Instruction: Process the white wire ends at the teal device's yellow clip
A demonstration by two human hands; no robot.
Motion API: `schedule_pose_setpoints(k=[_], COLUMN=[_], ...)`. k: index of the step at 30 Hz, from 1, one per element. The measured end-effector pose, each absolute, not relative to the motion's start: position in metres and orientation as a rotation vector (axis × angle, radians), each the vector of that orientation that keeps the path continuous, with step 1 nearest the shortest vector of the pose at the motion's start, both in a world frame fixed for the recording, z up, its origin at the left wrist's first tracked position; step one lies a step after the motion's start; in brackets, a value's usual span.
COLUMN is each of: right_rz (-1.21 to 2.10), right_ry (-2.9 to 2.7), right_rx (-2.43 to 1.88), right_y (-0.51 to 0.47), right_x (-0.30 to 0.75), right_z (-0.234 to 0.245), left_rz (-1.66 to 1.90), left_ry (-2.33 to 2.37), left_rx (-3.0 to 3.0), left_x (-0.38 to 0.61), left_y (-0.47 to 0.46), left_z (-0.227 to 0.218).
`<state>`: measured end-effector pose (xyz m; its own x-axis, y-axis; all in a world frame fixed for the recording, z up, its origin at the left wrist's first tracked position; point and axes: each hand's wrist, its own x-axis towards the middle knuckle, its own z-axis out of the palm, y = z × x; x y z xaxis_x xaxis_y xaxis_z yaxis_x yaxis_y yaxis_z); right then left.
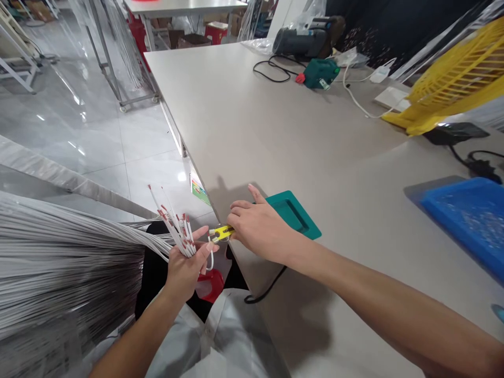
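Observation:
My left hand (189, 265) is closed around a bunch of white wires (183, 236) with reddish-brown ends, just off the table's edge. One wire loops out at its fingertips, beside the metal end of a small yellow hand tool (224, 231). Gripping the tool's other end is my right hand (262, 228), held above the table edge; its exact kind is partly hidden by my fingers. Whether the tool touches the wire, I cannot tell. Behind my right wrist lies a green rectangular tray (293, 210), partly covered by the hand.
A thick mass of long white wires (71, 247) hangs at left. On the grey table (252, 126) are a blue tray (472, 210), a yellow fan (460, 73), a green device (321, 73) and a dark machine (301, 42). A black cable (268, 289) runs near my body.

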<state>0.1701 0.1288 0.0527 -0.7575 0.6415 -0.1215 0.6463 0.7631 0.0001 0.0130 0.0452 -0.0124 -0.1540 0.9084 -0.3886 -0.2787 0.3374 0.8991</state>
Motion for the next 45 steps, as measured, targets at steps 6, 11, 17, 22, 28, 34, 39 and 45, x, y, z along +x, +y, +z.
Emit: schedule_pose_setpoints(k=[6, 11, 17, 22, 28, 34, 39, 45], right_rz=[-0.054, -0.038, -0.008, 0.094, 0.089, 0.024, -0.079, -0.471], right_ry=[2.863, 2.861, 2.841, 2.859, 2.873, 2.852, 3.09, 3.442], right_rx=[1.041, 1.044, 1.038, 1.028, 1.015, 1.03, 1.105, 1.223], right_y=[0.128, 0.128, 0.127, 0.125, 0.123, 0.125, 0.117, 0.083], right_x=[0.172, 0.171, 0.171, 0.171, 0.173, 0.173, 0.174, 0.162], right_z=[0.05, 0.052, 0.053, 0.048, 0.045, 0.048, 0.053, 0.035], left_rz=[1.132, 1.103, 1.082, 1.078, 1.093, 1.133, 1.214, 1.228], left_ry=[1.382, 1.393, 1.436, 1.472, 1.467, 1.43, 1.381, 1.222], left_rx=[0.648, 0.676, 0.725, 0.7, 0.726, 0.713, 0.673, 0.628], left_x=[0.016, 0.013, 0.012, 0.015, 0.012, 0.007, -0.001, -0.012], left_y=[0.044, 0.044, 0.045, 0.045, 0.044, 0.041, 0.037, 0.032], left_z=[-0.013, -0.014, -0.012, -0.007, -0.008, -0.011, -0.009, -0.002])
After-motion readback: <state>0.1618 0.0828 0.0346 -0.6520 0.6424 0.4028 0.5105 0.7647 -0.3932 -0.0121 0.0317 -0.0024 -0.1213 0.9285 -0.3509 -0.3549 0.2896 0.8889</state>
